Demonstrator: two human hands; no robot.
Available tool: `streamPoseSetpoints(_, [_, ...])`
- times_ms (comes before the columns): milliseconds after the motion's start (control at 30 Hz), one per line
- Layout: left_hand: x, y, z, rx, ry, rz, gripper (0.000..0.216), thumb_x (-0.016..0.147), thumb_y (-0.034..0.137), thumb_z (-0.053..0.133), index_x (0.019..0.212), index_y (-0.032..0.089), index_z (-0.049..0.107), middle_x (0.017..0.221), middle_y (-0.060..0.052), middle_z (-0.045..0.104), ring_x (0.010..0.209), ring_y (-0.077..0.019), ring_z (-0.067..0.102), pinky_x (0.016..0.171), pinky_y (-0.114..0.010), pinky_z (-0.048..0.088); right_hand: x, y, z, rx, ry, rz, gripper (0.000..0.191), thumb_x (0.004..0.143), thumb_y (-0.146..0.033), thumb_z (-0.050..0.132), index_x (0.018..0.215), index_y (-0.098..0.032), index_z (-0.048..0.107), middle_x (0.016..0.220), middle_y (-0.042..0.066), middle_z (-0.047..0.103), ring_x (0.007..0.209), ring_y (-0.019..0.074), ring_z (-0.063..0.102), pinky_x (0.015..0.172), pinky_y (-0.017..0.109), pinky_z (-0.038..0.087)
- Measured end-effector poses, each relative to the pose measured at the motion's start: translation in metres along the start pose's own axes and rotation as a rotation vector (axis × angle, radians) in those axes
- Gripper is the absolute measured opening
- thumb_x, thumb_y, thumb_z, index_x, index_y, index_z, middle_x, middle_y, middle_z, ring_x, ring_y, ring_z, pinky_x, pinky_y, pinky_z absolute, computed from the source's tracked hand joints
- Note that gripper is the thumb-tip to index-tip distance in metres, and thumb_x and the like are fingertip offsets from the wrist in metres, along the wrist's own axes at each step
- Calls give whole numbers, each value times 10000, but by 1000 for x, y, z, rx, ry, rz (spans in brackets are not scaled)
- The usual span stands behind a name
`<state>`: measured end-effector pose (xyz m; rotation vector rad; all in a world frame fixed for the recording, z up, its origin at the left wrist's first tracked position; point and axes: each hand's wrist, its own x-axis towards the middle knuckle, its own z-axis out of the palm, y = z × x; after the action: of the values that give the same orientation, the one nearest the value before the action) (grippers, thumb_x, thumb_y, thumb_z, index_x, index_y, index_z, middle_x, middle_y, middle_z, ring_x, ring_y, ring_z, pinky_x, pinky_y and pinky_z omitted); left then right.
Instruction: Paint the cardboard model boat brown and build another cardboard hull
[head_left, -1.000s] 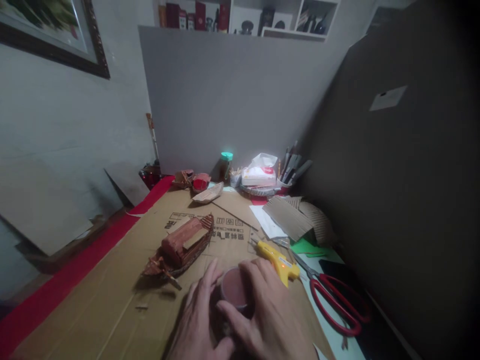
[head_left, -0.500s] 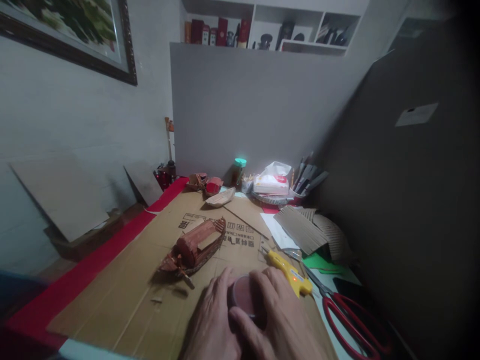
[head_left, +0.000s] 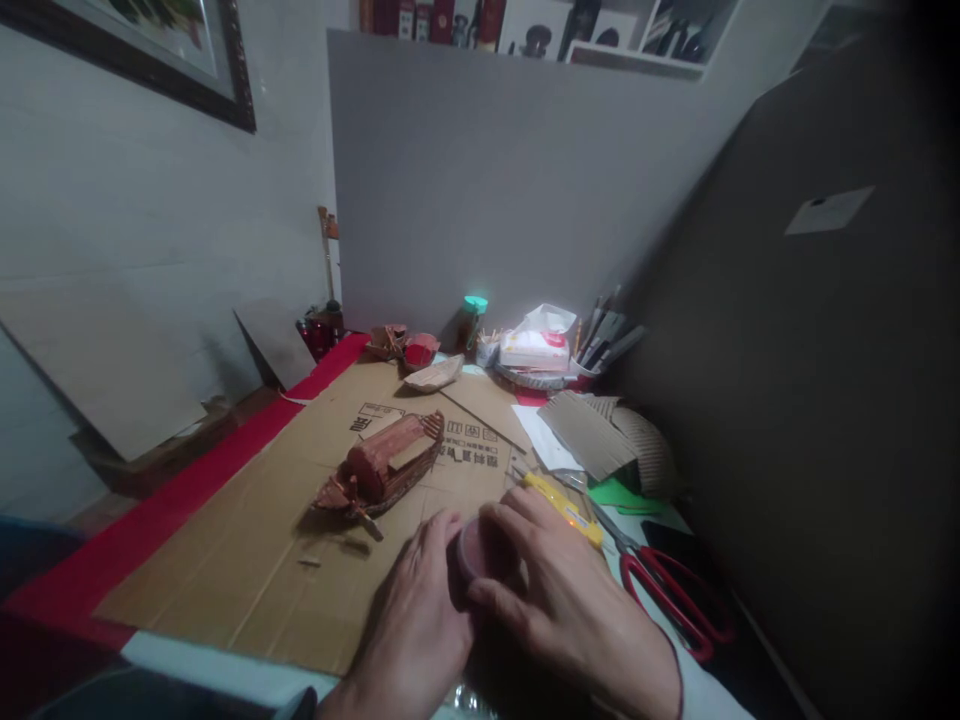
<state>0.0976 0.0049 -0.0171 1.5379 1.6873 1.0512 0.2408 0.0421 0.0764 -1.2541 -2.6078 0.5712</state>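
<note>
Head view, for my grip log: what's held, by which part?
A round, reddish-brown container, held by its pale rim in the right hand; left hand beside it.

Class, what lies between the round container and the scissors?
The right hand, fingers on the container, fills most of that stretch before the scissors; the glue gun shows partly behind it. Seen in the head view.

Both hands low at near center, side by side, backs up, facing inward. Left hand (head_left: pixel 424 590): fingers (head_left: pixel 433 532) together, slightly bent, aimed far and a bit right; thumb can't be made out. Right hand (head_left: pixel 559 585): fingers bent over toward left, thumb (head_left: pixel 499 598) out left toward left hand, clear gap between thumb and index. Left wrist bare at near edge. Right forearm enters from near right, pale sleeve (head_left: pixel 709 680) at wrist.
</note>
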Motion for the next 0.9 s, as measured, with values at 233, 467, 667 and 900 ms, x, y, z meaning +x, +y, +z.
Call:
streamPoseSetpoints(233, [3, -4, 3, -36, 0, 56, 671, 680, 261, 587, 1338, 164, 497, 1324, -159, 638, 1223, -330, 601, 1045, -534, 468, 4, 12, -26, 35, -184, -163, 487, 776, -41, 664, 1239, -187, 614, 1146, 66, 658, 1058, 240, 564, 962, 384, 459])
streamPoseSetpoints(467, [3, -16, 7, -13, 0, 62, 722, 696, 223, 572, 1403, 128, 465, 1423, -199, 579, 1323, -342, 543, 1106, -544, 434, 3, -1, -21, -231, -128, -28, 445, 825, -410, 713, 1135, -99, 638, 1141, 180, 644, 1080, 361, 531, 992, 576, 391])
streamPoseSetpoints(667, [4, -15, 8, -11, 36, 65, 739, 686, 191, 526, 1417, 110, 456, 1424, -205, 576, 1335, -342, 530, 1108, -553, 436, 15, -6, -29, -229, -187, -164, 185, 768, -215, 693, 927, -148, 624, 1014, 108, 643, 939, 273, 541, 850, 427, 459])
streamPoseSetpoints(900, [3, -14, 8, -23, 74, 72, 760, 691, 229, 559, 1433, 122, 435, 1390, -203, 602, 1301, -359, 560, 1078, -585, 465, 29, 4, -36, -119, -320, -421, 457, 639, 46, 561, 1030, -177, 645, 1072, 46, 669, 994, 209, 544, 870, 328, 433])
